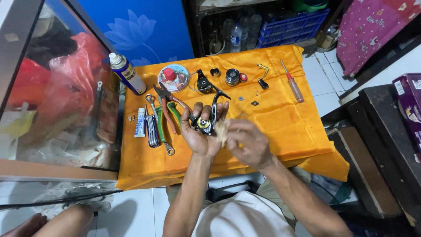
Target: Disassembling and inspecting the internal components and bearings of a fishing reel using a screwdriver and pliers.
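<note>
Left hand (202, 131) cups black reel body (209, 115) above orange cloth (280, 127), fingers wrapped round it. Right hand (246, 142) pinches pale rag (222, 131) against reel. Pliers (169, 107), wrenches (153, 125), tube (140, 123) lie just left; spray can (127, 73), spool (232, 77), crank (263, 74), screwdriver (293, 83) beyond.
</note>
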